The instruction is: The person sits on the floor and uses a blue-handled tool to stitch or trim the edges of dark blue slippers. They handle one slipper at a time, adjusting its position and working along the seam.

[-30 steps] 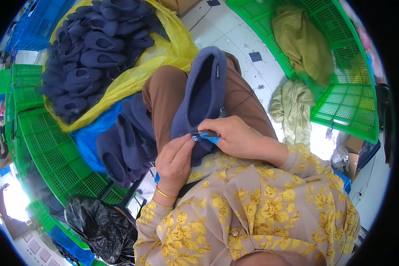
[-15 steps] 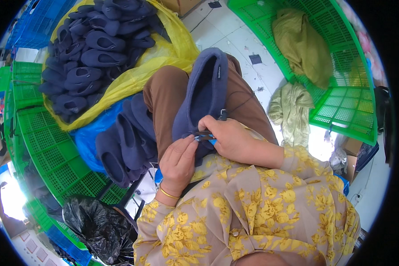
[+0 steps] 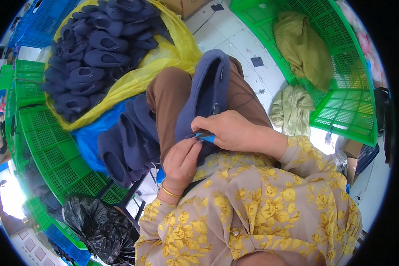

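Lying lengthwise over the brown-trousered lap just above frame centre: a navy fleece slipper [image 3: 207, 95], toe toward 12 o'clock, heel end down at the hands. Pinching the slipper's heel edge from 7 o'clock: the left hand [image 3: 180, 163], thumb and fingertips pressed together on the fabric, a gold bangle [image 3: 170, 192] at the wrist. Curled over the same edge from 3 o'clock: the right hand [image 3: 226, 131], fingers closed on a small blue-handled tool [image 3: 205, 136], its tip touching the slipper right beside the left thumb; kind of tool too small to tell. At 9 o'clock of the hands, a stack of matching navy slippers [image 3: 128, 137] on blue sheeting, just beside the knee. At 11 o'clock, a heap of more navy slippers [image 3: 93, 48] in a yellow sack [image 3: 159, 57]. At 1 to 2 o'clock, a green plastic crate [image 3: 341, 106] with an olive cloth [image 3: 302, 46] inside and a paler green cloth [image 3: 291, 111] on the floor beside it. At 9 o'clock near the rim, more green crates [image 3: 48, 146]. At 7 o'clock, a crumpled black plastic bag [image 3: 95, 228].
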`<state>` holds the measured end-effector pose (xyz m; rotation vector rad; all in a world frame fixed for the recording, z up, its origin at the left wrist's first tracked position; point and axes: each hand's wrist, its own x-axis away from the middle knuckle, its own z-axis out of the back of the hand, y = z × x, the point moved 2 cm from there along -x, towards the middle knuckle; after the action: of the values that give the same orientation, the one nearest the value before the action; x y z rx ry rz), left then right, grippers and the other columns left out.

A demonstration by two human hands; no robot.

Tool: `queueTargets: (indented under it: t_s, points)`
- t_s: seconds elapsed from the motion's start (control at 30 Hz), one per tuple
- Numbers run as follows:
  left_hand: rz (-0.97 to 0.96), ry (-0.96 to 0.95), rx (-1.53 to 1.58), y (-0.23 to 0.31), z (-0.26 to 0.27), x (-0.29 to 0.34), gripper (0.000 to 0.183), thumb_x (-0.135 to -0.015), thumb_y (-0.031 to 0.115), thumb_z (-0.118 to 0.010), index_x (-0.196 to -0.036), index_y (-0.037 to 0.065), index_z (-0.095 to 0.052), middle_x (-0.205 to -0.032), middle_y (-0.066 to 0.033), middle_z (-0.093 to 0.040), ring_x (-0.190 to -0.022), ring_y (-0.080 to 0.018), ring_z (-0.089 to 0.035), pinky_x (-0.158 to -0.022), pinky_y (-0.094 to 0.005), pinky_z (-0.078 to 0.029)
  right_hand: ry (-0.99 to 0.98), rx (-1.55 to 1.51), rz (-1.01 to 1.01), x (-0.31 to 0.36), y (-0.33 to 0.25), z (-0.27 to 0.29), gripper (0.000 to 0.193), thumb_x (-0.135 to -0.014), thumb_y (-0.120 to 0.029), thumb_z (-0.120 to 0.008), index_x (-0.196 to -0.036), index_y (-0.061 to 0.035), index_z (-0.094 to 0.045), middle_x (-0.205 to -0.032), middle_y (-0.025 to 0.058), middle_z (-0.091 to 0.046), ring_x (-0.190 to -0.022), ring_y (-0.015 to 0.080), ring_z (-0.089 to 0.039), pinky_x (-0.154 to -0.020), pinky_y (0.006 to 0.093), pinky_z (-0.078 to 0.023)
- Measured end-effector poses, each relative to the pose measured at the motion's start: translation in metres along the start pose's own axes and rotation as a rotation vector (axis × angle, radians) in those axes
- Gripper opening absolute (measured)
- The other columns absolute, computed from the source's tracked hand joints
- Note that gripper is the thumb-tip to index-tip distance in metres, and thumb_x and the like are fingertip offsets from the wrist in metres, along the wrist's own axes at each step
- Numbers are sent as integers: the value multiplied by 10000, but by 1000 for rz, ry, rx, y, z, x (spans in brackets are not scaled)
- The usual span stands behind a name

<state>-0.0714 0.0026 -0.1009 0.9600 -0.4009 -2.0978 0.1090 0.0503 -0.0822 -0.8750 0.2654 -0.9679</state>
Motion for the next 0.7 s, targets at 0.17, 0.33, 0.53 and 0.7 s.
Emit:
queueTargets:
  t_s: [0.17,0.33,0.53,0.7]
  points:
    - [0,-22,-16,0,2,-1,264,-715,-58,-643,-967,3,-692,-983,-126,-665,-866,-280,-665,-750,-343,-554,153,223,73,-2,-16,5,225,-766,-29,-624,-967,-125,-596,-1027,62,-582,-849,297,-624,-657,390,-488]
    - [-28,-46,-28,3,2,-3,280,-704,-65,-640,-973,-6,-685,-984,-125,-658,-870,-283,-658,-753,-349,-550,472,-174,206,-14,-25,-5,155,-827,-28,-593,-955,-112,-569,-990,45,-536,-756,186,-588,-626,321,-434]
    - [-19,-54,11,1,2,-5,294,-690,-73,-639,-976,-15,-674,-992,-124,-653,-872,-276,-654,-741,-342,-547,369,-1083,-94,-22,-27,37,82,-972,-65,-538,-1045,-102,-537,-706,-46,-478,-545,6,-385,-470,176,-283]
    - [-3,-15,26,0,3,-1,281,-695,-76,-652,-969,-18,-672,-986,-129,-653,-858,-273,-656,-727,-337,-545,326,-1235,-76,0,-38,78,104,-945,-92,-577,-1038,-50,-556,-716,-27,-506,-538,26,-385,-491,198,-307]
